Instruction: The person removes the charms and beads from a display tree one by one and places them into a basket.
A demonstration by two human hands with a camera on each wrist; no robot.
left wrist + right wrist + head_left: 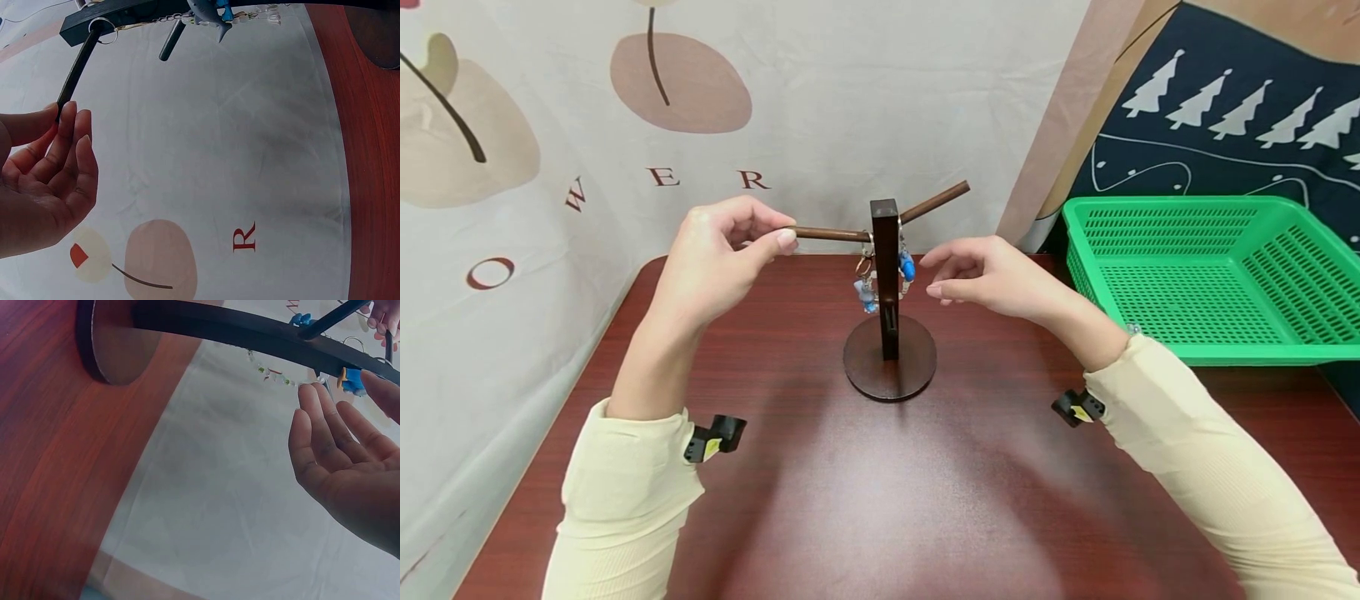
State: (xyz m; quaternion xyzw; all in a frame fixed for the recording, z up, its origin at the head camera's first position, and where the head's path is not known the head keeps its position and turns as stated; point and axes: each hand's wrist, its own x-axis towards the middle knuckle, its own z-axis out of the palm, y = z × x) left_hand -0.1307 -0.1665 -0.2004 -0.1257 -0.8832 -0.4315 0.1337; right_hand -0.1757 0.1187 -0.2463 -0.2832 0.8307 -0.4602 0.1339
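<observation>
Two pegs are carried by the dark stand (887, 283), and it is the left one that is grasped! The left peg (831, 234) is pinched at its free end between the thumb and fingers of the left hand (715, 250); its long axis is held nearly level across the head view, pointed left, away from the upper post. Over on the other side, the right peg (935, 202) is angled rightward, slanted upward in that same view. The stand itself is set upright towards the back of the red-brown worktop (775, 467), its long axis raised straight above a round base (891, 379).

And close to the post, charms are hung: a grey-and-blue charm (865, 293) on the left, a bright blue charm (907, 267) on the right. A metal ring (117, 34) is looped round the left peg, right beside the post.

Now the right hand (992, 275): its fingers are released, slightly bent, held just beside the bright blue charm and some clear beads (275, 376); whether the beads are touched cannot be told. Further right, a green basket (1262, 356) is seen, well apart from the stand.
</observation>
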